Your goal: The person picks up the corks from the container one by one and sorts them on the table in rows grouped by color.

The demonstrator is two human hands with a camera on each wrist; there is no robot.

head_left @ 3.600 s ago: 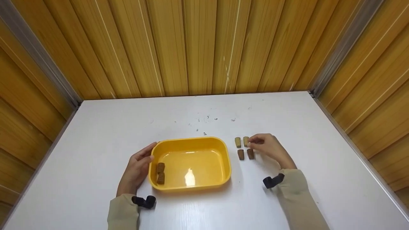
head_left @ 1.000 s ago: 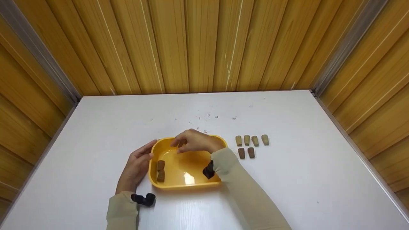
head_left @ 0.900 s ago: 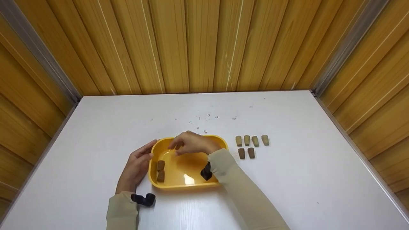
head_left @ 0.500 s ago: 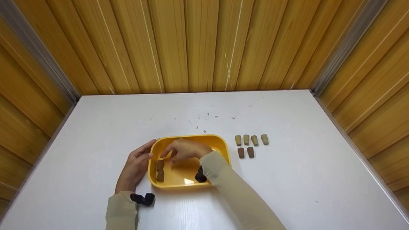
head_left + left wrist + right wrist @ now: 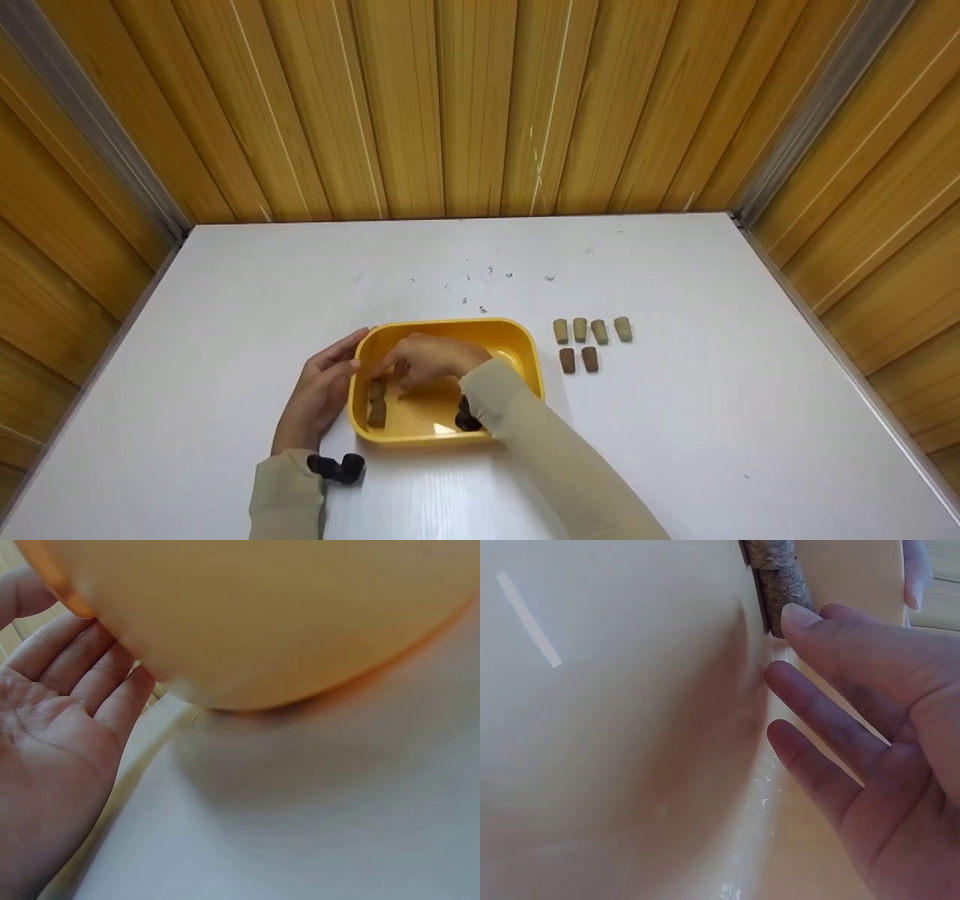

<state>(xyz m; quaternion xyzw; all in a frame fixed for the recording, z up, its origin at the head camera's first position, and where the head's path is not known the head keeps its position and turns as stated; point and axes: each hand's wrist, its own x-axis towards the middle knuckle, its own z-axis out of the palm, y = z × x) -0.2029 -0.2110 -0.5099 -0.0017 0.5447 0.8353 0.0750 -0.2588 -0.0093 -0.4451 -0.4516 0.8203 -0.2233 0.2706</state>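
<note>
In the head view, a yellow plastic tray (image 5: 450, 440) stands on the white table. Two brown tapered corks (image 5: 377, 414) lie end to end along its left inner wall. My left hand (image 5: 319, 397) rests against the tray's left side with extended fingers, the thumb at the rim; the left wrist view shows these fingers (image 5: 82, 664) touching the outer wall. Inside the tray, my right hand (image 5: 435, 358) reaches to the farther cork. In the right wrist view its thumb overlaps the end of a cork (image 5: 784, 592); the index finger is mostly hidden, and a firm grip is not visible.
Right of the tray, several tan corks (image 5: 580, 330) lie in a row, with two brown corks (image 5: 568, 360) in front of them. Small dark specks (image 5: 487, 274) mark the white table (image 5: 712, 375) behind the tray. Wood-patterned panels (image 5: 465, 112) enclose the back and sides.
My right hand has gone from the tan corks into the tray, then lower and left to the farther brown cork. The tan row now shows fully. My left hand stays at the tray.
</note>
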